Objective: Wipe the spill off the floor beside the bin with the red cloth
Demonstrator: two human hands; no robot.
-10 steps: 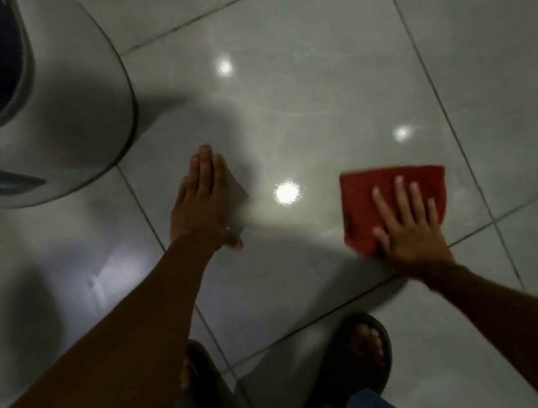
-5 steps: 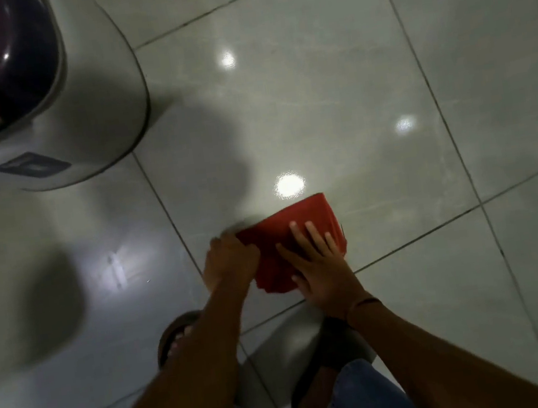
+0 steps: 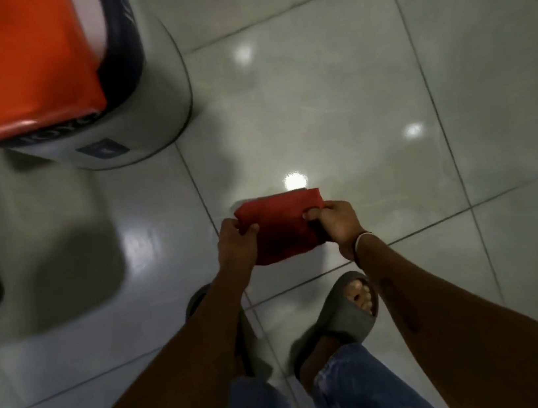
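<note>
The red cloth (image 3: 283,226) is folded and held up off the grey tiled floor (image 3: 331,91), stretched between both hands. My left hand (image 3: 235,246) pinches its left edge. Its right edge is gripped by my right hand (image 3: 339,221), which has a thin band at the wrist. The bin (image 3: 141,93), grey with a dark rim and an orange bag inside, stands at the upper left, well away from the cloth. No spill shows on the glossy tiles; only light reflections do.
My feet in grey slides (image 3: 348,310) stand just below the cloth, with blue jeans at the bottom edge. A blurred pale box-like object (image 3: 40,236) with a dark edge sits at the left, below the bin.
The cloth was flat on the floor under my right hand, with the left hand braced on the tile. Both hands gathered it, and now it is lifted and held at both ends.
</note>
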